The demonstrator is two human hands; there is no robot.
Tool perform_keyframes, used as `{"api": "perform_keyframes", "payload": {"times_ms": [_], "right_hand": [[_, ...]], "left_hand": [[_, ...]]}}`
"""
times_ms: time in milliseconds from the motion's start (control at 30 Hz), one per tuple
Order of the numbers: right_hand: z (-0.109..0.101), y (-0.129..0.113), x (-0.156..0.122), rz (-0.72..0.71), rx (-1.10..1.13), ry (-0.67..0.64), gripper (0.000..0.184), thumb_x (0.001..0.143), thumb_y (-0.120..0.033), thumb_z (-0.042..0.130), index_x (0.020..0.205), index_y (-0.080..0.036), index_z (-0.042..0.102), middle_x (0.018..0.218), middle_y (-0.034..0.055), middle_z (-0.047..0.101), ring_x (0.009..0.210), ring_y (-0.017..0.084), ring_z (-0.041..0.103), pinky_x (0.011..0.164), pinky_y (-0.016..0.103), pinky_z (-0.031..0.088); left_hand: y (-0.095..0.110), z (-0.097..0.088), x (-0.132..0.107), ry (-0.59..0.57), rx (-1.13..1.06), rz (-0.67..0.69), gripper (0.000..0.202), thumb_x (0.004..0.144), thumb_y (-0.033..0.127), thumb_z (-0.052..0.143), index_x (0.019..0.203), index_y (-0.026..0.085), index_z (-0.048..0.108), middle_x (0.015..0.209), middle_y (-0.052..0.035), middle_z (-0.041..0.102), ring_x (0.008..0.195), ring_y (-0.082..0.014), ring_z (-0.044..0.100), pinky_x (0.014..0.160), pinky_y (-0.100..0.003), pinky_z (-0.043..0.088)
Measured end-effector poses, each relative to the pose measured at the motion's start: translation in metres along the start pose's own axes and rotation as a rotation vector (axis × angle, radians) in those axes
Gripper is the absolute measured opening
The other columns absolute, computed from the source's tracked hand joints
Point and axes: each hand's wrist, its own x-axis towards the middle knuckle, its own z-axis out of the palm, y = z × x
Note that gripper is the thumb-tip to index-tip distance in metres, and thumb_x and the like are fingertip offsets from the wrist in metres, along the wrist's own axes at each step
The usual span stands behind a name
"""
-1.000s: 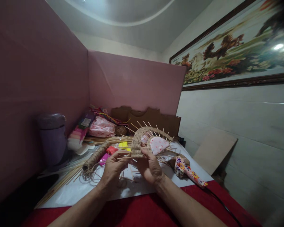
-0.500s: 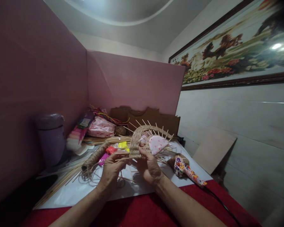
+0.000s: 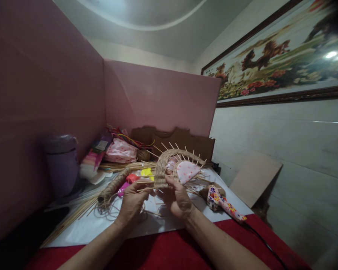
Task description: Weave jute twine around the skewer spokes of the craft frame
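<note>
A half-round frame of thin sticks woven with twine (image 3: 161, 169) is held up above the white sheet, its stick ends fanning out along the curved edge. Pink-spotted white fabric (image 3: 187, 171) covers its inner half-circle. My right hand (image 3: 177, 198) grips the lower edge, thumb on the near face and the other fingers behind. At the left end of the weave, my left hand (image 3: 133, 198) is closed with thumb and fingers around the protruding sticks. Some fingertips of both hands are hidden behind the piece.
A twine roll (image 3: 112, 185) lies left, beside bundled sticks (image 3: 70, 221) and bright packets (image 3: 133, 178). On the right rests a flower-patterned glue gun (image 3: 225, 204) with a black cord. A purple bin (image 3: 60, 168) stands far left; cardboard (image 3: 183, 142) leans behind.
</note>
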Motion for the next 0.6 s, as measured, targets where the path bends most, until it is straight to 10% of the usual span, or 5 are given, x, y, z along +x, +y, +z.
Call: {"api": "perform_keyframes", "payload": {"times_ms": [300, 600], "right_hand": [[0.000, -0.002, -0.001, 0.028, 0.046, -0.120, 0.021, 0.079, -0.017, 0.055, 0.099, -0.022, 0.057, 0.079, -0.0011, 0.068, 0.066, 0.012, 0.061, 0.066, 0.029, 0.048], [-0.003, -0.005, 0.000, 0.074, 0.015, -0.118, 0.027, 0.079, -0.015, 0.055, 0.105, -0.022, 0.054, 0.079, -0.0013, 0.067, 0.064, 0.011, 0.060, 0.060, 0.025, 0.047]], "left_hand": [[-0.006, -0.008, 0.007, -0.117, 0.017, 0.146, 0.011, 0.062, 0.022, 0.072, 0.071, 0.016, 0.070, 0.068, -0.0025, 0.067, 0.061, -0.0144, 0.058, 0.059, -0.026, 0.045], [0.023, -0.011, 0.006, -0.217, 0.056, -0.213, 0.020, 0.060, 0.030, 0.074, 0.064, 0.012, 0.066, 0.055, -0.0002, 0.056, 0.049, -0.0079, 0.044, 0.046, -0.021, 0.028]]}}
